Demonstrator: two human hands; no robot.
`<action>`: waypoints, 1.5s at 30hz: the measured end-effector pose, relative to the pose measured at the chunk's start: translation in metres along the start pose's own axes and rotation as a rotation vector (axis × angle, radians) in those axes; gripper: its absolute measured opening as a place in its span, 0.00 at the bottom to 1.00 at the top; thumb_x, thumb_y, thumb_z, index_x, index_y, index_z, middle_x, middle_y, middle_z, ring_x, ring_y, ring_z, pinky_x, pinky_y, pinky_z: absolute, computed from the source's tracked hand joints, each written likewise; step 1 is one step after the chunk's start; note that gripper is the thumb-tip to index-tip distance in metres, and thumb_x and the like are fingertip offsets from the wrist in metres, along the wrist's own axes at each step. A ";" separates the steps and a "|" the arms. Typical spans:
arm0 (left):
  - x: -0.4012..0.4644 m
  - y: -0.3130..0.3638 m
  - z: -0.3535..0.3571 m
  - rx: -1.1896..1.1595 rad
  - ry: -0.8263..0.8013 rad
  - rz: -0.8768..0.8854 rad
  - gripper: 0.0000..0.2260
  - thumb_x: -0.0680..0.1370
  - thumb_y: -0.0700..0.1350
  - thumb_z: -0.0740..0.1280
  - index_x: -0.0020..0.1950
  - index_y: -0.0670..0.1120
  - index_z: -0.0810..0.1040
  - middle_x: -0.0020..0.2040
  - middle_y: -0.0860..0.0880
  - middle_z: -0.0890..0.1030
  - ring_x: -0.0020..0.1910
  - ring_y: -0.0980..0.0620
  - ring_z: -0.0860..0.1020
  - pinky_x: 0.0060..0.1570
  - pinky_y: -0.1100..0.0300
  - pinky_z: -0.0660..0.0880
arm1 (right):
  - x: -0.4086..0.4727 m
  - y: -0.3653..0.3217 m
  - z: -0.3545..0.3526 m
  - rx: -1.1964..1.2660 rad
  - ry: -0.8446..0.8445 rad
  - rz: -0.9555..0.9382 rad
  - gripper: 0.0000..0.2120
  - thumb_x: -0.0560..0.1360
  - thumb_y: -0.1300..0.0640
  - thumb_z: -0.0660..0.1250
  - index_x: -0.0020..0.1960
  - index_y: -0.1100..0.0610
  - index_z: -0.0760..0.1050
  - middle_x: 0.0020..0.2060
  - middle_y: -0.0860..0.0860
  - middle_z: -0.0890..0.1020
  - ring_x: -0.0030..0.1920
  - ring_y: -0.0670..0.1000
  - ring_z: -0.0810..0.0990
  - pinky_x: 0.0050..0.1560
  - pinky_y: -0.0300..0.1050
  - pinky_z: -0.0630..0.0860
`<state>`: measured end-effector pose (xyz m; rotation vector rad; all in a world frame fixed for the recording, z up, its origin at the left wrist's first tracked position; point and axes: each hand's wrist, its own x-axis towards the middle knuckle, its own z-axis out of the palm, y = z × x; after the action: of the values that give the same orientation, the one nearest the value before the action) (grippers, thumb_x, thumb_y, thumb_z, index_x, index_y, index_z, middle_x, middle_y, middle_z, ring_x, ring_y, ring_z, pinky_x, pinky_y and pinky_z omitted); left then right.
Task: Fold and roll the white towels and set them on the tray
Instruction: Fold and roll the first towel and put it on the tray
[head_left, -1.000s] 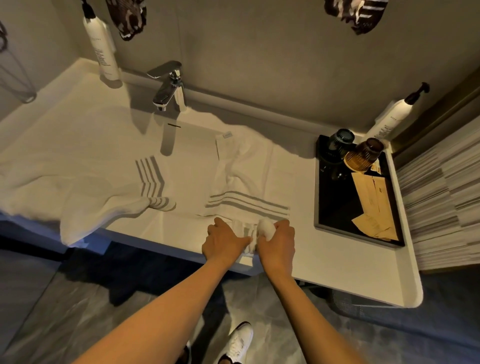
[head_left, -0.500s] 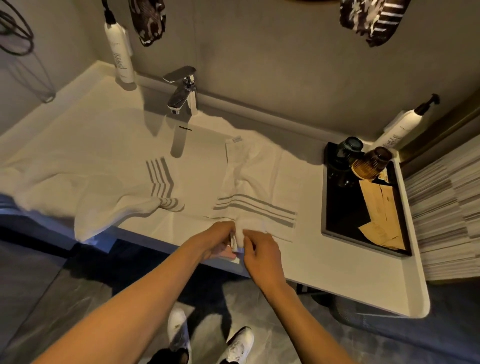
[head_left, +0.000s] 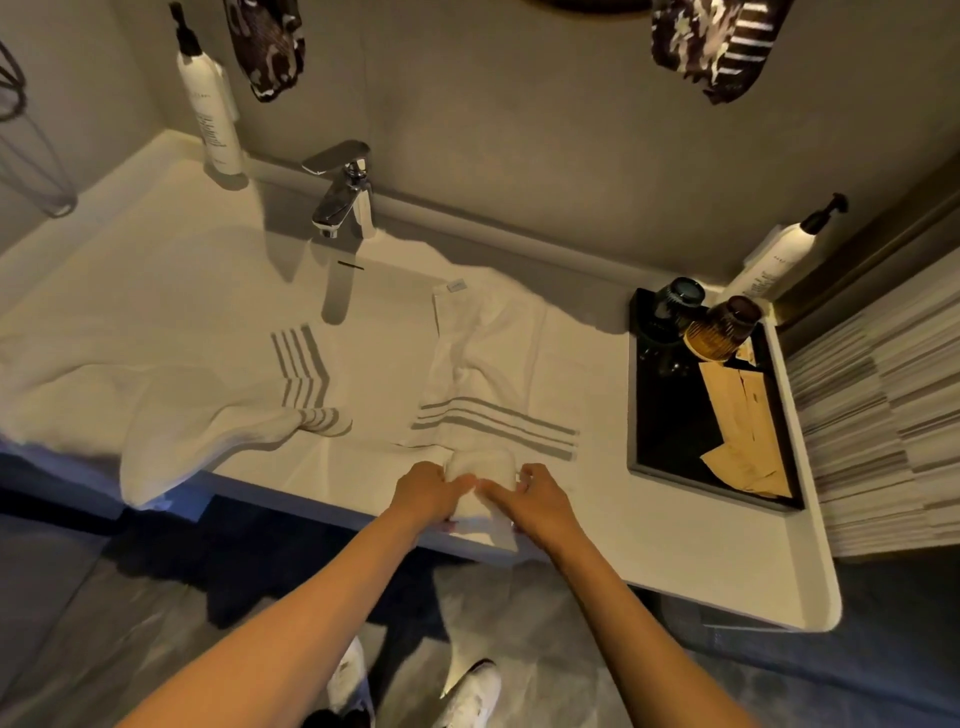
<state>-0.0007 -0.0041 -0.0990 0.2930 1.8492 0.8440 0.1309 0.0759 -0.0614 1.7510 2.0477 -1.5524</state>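
Note:
A white towel with grey stripes (head_left: 488, 364) lies lengthwise on the counter, its near end wound into a small roll (head_left: 480, 467) at the counter's front edge. My left hand (head_left: 428, 493) grips the roll's left side and my right hand (head_left: 537, 501) grips its right side. A second white striped towel (head_left: 208, 415) lies crumpled to the left, drooping over the front edge. The black tray (head_left: 641, 415) sits on the right of the counter.
On the tray stand a dark cup (head_left: 675, 306), an amber glass (head_left: 722, 327) and tan paper packets (head_left: 743, 421). A chrome faucet (head_left: 345, 192) rises at the back. Pump bottles stand at back left (head_left: 210, 109) and back right (head_left: 779, 260). My shoes (head_left: 467, 696) show below.
The roll at the towel's near end has grown thicker and both hands have closed around it from either side. The camera has drifted slightly left.

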 end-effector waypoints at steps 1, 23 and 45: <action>-0.002 0.000 0.000 0.042 -0.003 0.018 0.22 0.77 0.54 0.71 0.59 0.37 0.77 0.56 0.40 0.82 0.53 0.41 0.81 0.50 0.47 0.82 | 0.002 0.001 0.007 0.038 -0.053 0.046 0.31 0.71 0.45 0.74 0.66 0.62 0.72 0.58 0.54 0.80 0.48 0.52 0.81 0.38 0.36 0.76; -0.057 0.056 -0.029 0.023 0.012 0.625 0.07 0.72 0.49 0.76 0.44 0.60 0.82 0.39 0.63 0.85 0.43 0.62 0.83 0.47 0.61 0.80 | -0.036 -0.020 -0.032 0.601 0.058 -0.288 0.10 0.74 0.56 0.72 0.54 0.54 0.80 0.48 0.52 0.86 0.50 0.50 0.85 0.47 0.41 0.82; 0.056 0.226 0.195 0.684 -0.174 0.774 0.23 0.68 0.49 0.75 0.58 0.50 0.70 0.54 0.49 0.80 0.50 0.50 0.79 0.42 0.57 0.75 | 0.125 0.054 -0.282 0.121 0.044 -0.417 0.25 0.68 0.72 0.73 0.55 0.45 0.76 0.51 0.44 0.82 0.54 0.40 0.79 0.51 0.34 0.76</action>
<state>0.1071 0.2714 -0.0300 1.5307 1.8034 0.6087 0.2790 0.3502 -0.0278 1.4656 2.5146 -1.7845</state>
